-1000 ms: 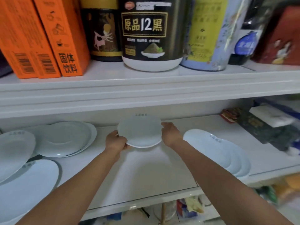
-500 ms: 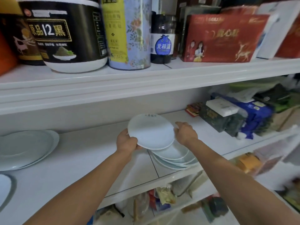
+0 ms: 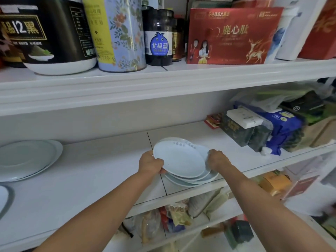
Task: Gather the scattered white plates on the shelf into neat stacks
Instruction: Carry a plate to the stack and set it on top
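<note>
A small white plate (image 3: 179, 160) lies on top of a loose pile of white plates (image 3: 192, 180) near the front edge of the middle shelf (image 3: 101, 171). My left hand (image 3: 150, 163) grips its left rim. My right hand (image 3: 216, 159) holds the right rim, fingers curled round the edge. The pile beneath is fanned out, its rims offset to the right. Two larger white plates (image 3: 27, 159) sit stacked at the far left, and the rim of another plate (image 3: 3, 196) shows at the left edge.
Dark boxes (image 3: 243, 132) and a blue packet (image 3: 283, 128) crowd the shelf's right end. Tins, a jar (image 3: 158, 37) and a red box (image 3: 231, 35) line the upper shelf just above. Bags and packets fill the shelf below (image 3: 178, 215).
Both hands carried the small plate rightward from the middle of the shelf and lowered it onto the fanned pile. The view swung right with them.
</note>
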